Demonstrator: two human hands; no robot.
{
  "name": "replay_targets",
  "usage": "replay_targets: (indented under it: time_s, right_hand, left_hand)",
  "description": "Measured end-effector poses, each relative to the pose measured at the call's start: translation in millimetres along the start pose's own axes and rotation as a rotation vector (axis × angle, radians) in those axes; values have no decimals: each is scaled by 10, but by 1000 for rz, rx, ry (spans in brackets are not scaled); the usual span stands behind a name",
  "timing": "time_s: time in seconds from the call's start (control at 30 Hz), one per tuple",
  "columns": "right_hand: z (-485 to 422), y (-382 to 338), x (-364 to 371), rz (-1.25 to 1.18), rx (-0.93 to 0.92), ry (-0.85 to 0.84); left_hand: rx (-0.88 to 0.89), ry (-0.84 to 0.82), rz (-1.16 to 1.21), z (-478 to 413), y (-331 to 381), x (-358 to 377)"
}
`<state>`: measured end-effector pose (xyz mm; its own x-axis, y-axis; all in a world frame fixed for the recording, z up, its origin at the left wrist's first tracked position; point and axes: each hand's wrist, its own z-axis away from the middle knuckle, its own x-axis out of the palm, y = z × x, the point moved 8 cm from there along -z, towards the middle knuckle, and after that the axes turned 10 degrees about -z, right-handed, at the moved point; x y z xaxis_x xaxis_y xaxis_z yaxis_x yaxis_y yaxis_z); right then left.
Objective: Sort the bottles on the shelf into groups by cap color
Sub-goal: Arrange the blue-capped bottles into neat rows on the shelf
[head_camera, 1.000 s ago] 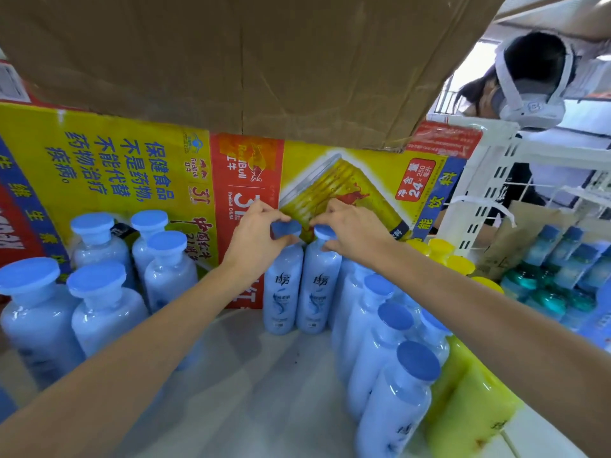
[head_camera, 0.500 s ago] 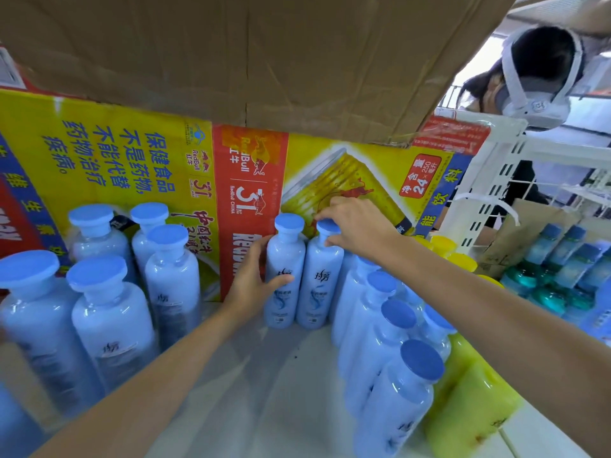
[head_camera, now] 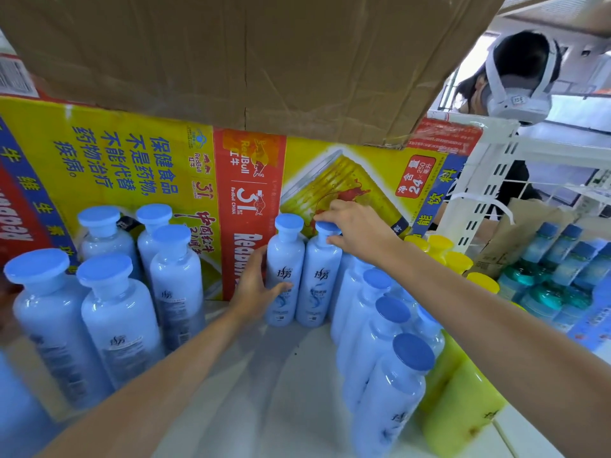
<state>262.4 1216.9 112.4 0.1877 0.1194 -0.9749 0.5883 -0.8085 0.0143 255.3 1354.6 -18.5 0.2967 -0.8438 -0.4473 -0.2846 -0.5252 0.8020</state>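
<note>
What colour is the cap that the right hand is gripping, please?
The cap is blue; head view shows it.

Yellow bottles (head_camera: 463, 404) largely hidden behind blue-capped row (head_camera: 413, 352), bottom-left bottle (head_camera: 13, 408) edge-cropped.

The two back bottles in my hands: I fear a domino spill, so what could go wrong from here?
The right hand pinches the right bottle only by its cap; it might swing into the packed blue-capped row beside it. The left hand grips the left bottle low on its body, so it may tip toward its neighbour.
</note>
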Motion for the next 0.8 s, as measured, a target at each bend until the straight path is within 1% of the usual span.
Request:
replay_targets:
  time_s: [0.13,0.23,0.3,0.37,0.43,0.57,0.63,0.7,0.8]
  right_hand:
    - [70,-2,49,0,-6,-37]
    - [136,31,75,-77,-9,-74]
    - [188,48,86,-150,-10,-112]
    - [235,47,80,-168,-16,-143]
    - [267,46,15,-175,-25,-117]
    - [340,-88,-209,-238,-82,-27]
    - [387,-226,-295,-203,-120,-5]
    - [419,-400,-349,-165,-168,11]
    - [421,-711,-416,-199,-242,17]
  left_hand:
    - [2,-23,-59,12,51,-30]
    - [24,-82,-165,49,90,-70]
    - [59,-115,-245,80,115,-125]
    - [96,-141,-320,113,166,-205]
    - [153,-151,-410,149,289,-307]
    - [255,-110,-520,294,675,-619]
    - [297,-88,-542,405,843,-820]
    - [314,-64,-572,521,979,-1048]
    - [304,19,-619,688,1134,-1459]
